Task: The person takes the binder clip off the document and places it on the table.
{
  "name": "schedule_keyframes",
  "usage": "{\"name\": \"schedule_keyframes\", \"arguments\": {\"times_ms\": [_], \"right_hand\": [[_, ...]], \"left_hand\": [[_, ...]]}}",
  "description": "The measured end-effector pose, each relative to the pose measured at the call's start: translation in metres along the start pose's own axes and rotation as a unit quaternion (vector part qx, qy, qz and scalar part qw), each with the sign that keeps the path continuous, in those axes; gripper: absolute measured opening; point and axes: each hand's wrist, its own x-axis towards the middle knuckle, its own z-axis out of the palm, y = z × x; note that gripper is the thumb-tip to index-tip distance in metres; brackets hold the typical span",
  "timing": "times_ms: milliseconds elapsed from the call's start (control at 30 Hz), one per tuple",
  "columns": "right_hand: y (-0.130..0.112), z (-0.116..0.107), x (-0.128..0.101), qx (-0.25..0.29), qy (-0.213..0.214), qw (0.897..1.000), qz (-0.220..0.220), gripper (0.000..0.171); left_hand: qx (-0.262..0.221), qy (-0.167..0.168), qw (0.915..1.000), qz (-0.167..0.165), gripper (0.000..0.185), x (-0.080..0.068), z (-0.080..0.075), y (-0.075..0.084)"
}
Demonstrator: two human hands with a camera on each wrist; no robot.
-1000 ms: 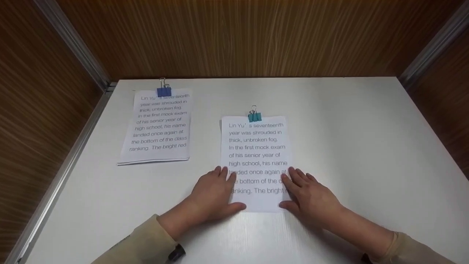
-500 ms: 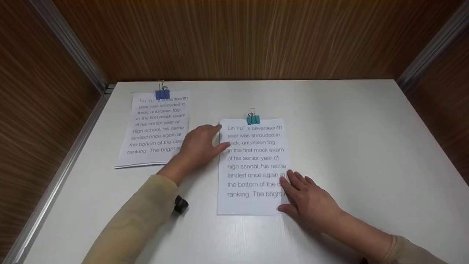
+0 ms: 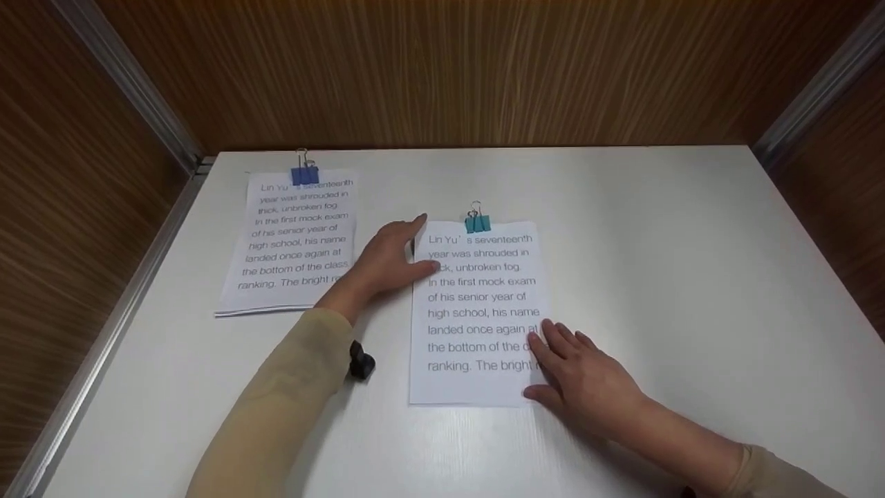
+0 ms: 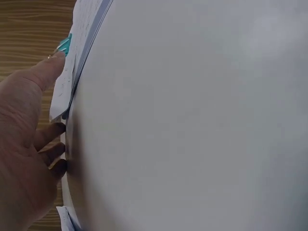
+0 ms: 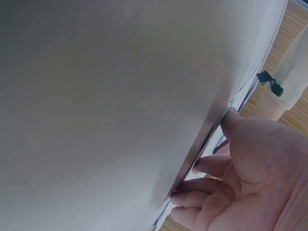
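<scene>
A stack of printed sheets (image 3: 482, 304) lies on the white table, with a teal binder clip (image 3: 478, 223) on its top edge. My left hand (image 3: 390, 254) is at its upper left corner. The thumb rests on the top sheet and the fingers reach along the left edge; in the left wrist view, fingertips (image 4: 59, 168) are down at the table surface. Along the lower right edge lies my right hand (image 3: 588, 377), its fingers extended and touching the sheets. In the right wrist view its fingers (image 5: 199, 186) are at the stack's side.
A second printed stack (image 3: 294, 242) with a blue binder clip (image 3: 305, 174) lies at the back left; the left forearm passes close to its lower right corner. Wood-grain panels (image 3: 442, 76) enclose the white table (image 3: 691, 277) at the back and sides.
My left hand has moved from the stack's lower left edge up to its upper left corner, then slightly farther along. The right hand has stayed in place.
</scene>
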Motion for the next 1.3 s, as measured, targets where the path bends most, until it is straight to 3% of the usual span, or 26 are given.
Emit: {"name": "schedule_keyframes", "arguments": {"times_ms": [233,433,800,900,1033,1300], "right_hand": [[-0.001,0.001,0.0,0.001,-0.001,1.0,-0.001,0.077],[-0.001,0.0,-0.001,0.006,0.008,1.0,-0.004,0.074],[0.0,0.0,-0.001,0.0,0.003,1.0,-0.002,0.074],[0.0,0.001,-0.002,0.003,0.003,1.0,-0.003,0.074],[-0.001,0.001,-0.001,0.003,0.007,1.0,-0.006,0.074],[-0.001,-0.002,0.0,0.011,-0.002,1.0,0.002,0.074]], "left_hand": [[-0.08,-0.009,0.9967,-0.006,0.091,0.001,0.0,0.001],[-0.159,-0.024,0.9867,-0.024,0.08,0.001,-0.002,0.007],[-0.313,-0.014,0.9492,-0.025,0.062,0.007,0.004,0.012],[-0.323,-0.014,0.9452,-0.043,0.062,0.009,0.007,0.01],[-0.316,-0.012,0.9465,-0.063,0.062,0.013,0.009,0.011],[-0.304,0.001,0.9501,-0.07,0.058,0.013,0.007,0.017]]}}
